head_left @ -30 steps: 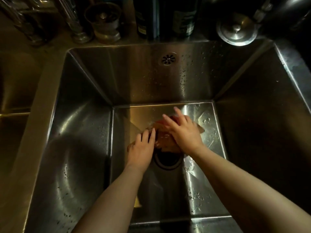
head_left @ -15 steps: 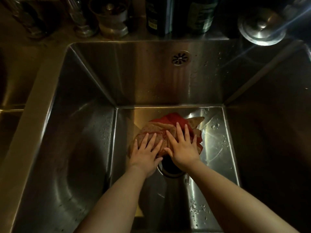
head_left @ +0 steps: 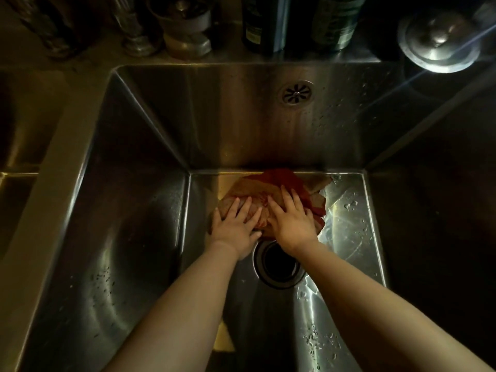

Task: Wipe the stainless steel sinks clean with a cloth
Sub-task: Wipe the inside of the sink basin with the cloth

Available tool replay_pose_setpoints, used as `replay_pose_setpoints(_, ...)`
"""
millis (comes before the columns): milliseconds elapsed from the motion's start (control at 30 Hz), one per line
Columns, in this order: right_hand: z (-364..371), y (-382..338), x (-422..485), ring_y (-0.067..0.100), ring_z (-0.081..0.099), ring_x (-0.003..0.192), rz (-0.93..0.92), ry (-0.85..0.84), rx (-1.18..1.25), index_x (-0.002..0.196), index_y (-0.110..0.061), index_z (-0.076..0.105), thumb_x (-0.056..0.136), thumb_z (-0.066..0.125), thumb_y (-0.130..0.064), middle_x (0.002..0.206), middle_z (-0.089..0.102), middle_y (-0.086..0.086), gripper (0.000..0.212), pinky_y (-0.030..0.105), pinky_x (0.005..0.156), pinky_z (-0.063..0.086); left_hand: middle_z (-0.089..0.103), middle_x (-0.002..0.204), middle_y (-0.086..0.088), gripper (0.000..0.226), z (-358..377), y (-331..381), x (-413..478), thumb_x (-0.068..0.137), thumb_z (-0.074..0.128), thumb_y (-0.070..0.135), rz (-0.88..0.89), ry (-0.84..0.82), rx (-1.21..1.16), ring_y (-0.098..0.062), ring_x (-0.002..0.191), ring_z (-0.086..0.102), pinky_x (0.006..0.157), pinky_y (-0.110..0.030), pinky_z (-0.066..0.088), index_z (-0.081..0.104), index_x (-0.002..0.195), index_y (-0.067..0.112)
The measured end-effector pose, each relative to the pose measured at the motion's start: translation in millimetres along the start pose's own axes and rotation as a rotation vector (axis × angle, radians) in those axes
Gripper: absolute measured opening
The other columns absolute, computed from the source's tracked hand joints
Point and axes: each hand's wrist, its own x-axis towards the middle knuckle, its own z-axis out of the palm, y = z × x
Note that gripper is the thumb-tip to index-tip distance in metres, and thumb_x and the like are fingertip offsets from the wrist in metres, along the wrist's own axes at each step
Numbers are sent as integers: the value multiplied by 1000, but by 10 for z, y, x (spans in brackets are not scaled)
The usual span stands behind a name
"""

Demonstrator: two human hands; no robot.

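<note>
A deep stainless steel sink fills the view, its floor wet with droplets. A crumpled red and tan cloth lies on the floor against the back wall, just beyond the round drain hole. My left hand presses flat on the cloth's left part with its fingers spread. My right hand presses flat on the cloth's right part, fingers straight. Both hands hide the near half of the cloth.
An overflow grate sits high on the back wall. A second sink lies to the left past a divider. Dark bottles, a metal cup and a round metal lid stand on the ledge behind.
Both hands have pushed the cloth away from the drain toward the back wall. The drain hole, partly covered a second ago, now shows in full.
</note>
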Motion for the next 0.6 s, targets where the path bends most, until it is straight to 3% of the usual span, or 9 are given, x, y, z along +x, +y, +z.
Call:
replay_pose_setpoints(167,-65,-7,-139,27,11,139,-34,35,-8,139,-30,36,96,40,-38,155,14,3,45,58,101,29,-22,156,6,58,139,-1,-148,98,21,49,48,28,-39,-20,142,-22,113,-56,-5,-7,148,37)
replay_pose_setpoints(333,-40,-33,-402,31,27,131,0,156,-61,118,-19,53,89,43,-39,148,31,11,37,56,97,33,-16,157,9,59,224,-1,-305,98,21,51,132,91,-30,-16,143,-18,114,-56,-6,-9,147,37)
replay_pose_setpoints(400,-28,-72,-439,36,17,138,-16,174,-59,124,-25,48,84,44,-46,153,20,12,45,62,103,25,-19,156,10,62,239,-18,-336,97,20,52,100,138,-39,-15,143,-19,113,-57,-8,-12,147,34)
replay_pose_setpoints(500,98,-134,-441,38,-14,141,-52,41,-33,144,-43,14,89,30,-57,157,-15,1,59,69,105,4,-26,153,10,64,247,-53,-326,96,17,55,15,109,-18,-13,140,-25,107,-59,-17,-14,147,31)
replay_pose_setpoints(600,229,-122,-390,36,-30,136,-34,-17,-60,146,-43,1,92,22,-58,152,-30,-3,59,69,105,-1,-30,152,9,64,250,-75,-288,96,14,57,-5,89,29,-14,140,-26,102,-60,-23,-19,145,31)
